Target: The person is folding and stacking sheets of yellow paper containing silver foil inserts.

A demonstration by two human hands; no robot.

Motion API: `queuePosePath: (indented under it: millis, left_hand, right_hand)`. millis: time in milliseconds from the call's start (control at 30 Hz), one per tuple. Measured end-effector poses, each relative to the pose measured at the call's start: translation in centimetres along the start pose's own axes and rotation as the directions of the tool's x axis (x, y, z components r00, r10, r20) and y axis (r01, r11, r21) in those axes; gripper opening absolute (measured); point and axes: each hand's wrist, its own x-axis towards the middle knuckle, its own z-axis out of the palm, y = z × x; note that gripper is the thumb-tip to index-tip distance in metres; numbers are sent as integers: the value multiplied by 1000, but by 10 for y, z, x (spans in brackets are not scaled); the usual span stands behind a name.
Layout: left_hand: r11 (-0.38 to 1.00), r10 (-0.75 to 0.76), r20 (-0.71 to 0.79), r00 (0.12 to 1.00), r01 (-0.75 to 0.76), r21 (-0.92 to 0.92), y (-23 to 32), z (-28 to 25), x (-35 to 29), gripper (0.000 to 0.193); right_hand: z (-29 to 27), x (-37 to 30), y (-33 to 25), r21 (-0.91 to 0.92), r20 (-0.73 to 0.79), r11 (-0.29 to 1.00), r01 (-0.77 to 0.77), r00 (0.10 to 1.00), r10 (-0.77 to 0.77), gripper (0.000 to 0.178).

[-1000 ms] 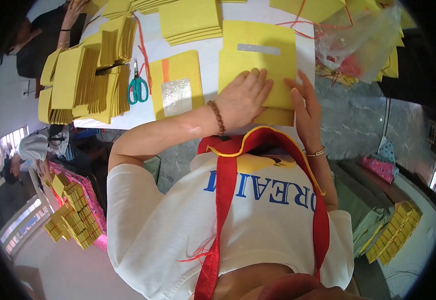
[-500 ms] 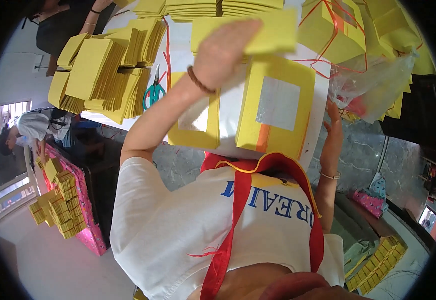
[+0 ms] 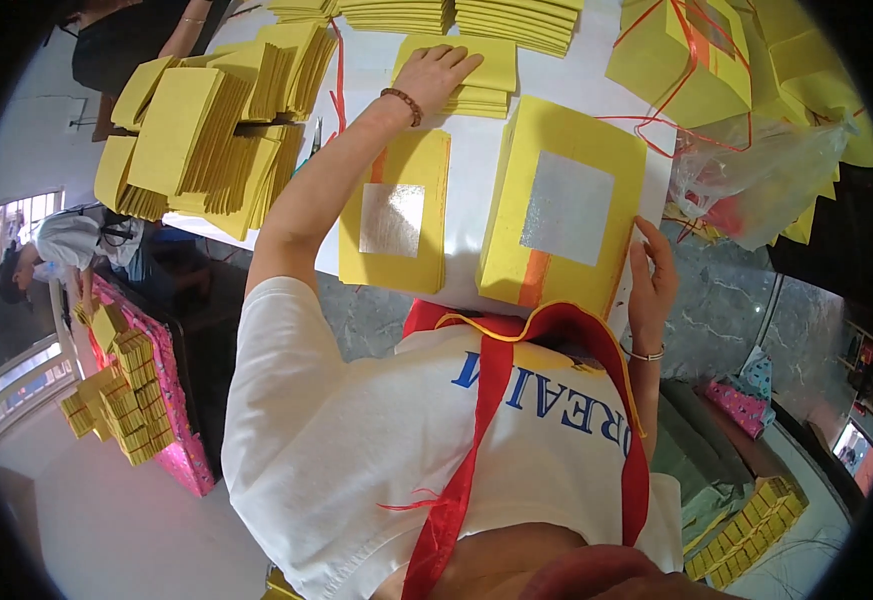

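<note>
My left hand lies flat with outstretched fingers on a small pile of yellow paper packets at the far middle of the table. Close to me, a tall yellow paper stack carries a silvery-white rectangle and an orange strip. Beside its right edge is my right hand, fingers apart and slightly bent, seemingly touching the stack's side. A lower yellow stack with a similar shiny rectangle sits to the left, under my left forearm. Neither hand grips anything.
Fanned yellow packets crowd the table's left side, near partly hidden scissors. Red string lies beside them. At right are a red-tied yellow bundle and a clear plastic bag. Another person bends at far left.
My left hand has set a yellow packet down on the far pile and now rests flat there. My right hand has come in to the tall stack's right edge.
</note>
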Motion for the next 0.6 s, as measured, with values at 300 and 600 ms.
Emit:
queuePosePath:
  millis: [300, 600]
  left_hand:
    - [999, -29, 91, 995, 26, 31, 5, 8, -20, 68]
    - [996, -53, 241, 969, 33, 87, 1, 14, -21, 85]
  right_hand:
    - [0, -3, 3, 6, 22, 1000, 13, 1000, -14, 27]
    - [2, -9, -13, -80, -16, 986, 149, 988, -151, 26]
